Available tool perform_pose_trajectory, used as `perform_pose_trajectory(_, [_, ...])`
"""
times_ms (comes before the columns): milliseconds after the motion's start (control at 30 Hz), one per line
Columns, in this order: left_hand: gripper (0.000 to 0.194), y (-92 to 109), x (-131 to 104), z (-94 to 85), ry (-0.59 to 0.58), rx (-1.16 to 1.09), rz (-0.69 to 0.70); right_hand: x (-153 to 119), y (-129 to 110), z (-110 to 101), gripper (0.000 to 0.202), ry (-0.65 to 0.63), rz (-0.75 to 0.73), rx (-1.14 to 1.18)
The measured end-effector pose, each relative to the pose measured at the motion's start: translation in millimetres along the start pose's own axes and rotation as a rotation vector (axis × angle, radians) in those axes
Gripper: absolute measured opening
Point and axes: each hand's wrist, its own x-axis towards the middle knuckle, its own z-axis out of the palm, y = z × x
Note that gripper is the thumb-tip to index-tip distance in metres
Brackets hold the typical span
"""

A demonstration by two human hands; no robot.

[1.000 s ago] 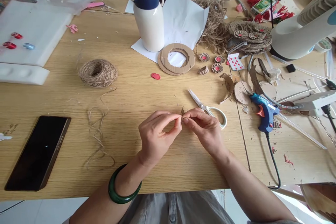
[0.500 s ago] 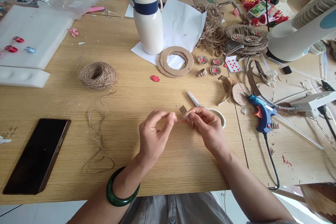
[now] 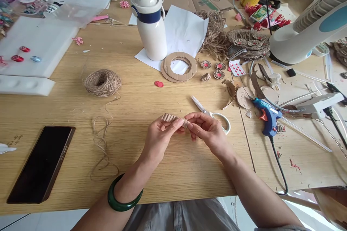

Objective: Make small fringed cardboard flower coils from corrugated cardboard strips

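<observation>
A short strip of corrugated cardboard is pinched between both hands above the table. My left hand grips it with thumb and fingers, its left end sticking out above them. My right hand pinches the strip's other end, close to the left fingertips. White-handled scissors lie just behind my right hand. Beyond the hands are two small red discs, two cardboard rings partly stacked, and several small pleated cardboard rosettes with red centres.
A twine ball and a black phone lie at the left. A white bottle stands on paper at the back. At the right are a blue glue gun, cardboard scraps and a white fan base.
My left hand has moved right and taken hold of the strip, which now lies more level between both hands. The view has shifted slightly.
</observation>
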Motion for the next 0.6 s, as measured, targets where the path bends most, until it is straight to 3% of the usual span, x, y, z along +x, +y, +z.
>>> perform_pose_trajectory(233, [0.024,0.3,0.7,-0.2,0.098,-0.06,0.029,0.4,-1.1,-5.0,0.032,0.017,0.027,-0.084])
perform_pose_trajectory(400, [0.022,1.8,0.2,0.6,0.1,-0.138,0.009,0.1,-0.2,-7.9,0.033,0.105,0.025,-0.112])
perform_pose_trajectory(600, [0.023,3.1,-0.1,-1.3,0.075,-0.074,0.069,-0.2,1.4,-9.9,0.032,0.104,0.017,-0.129])
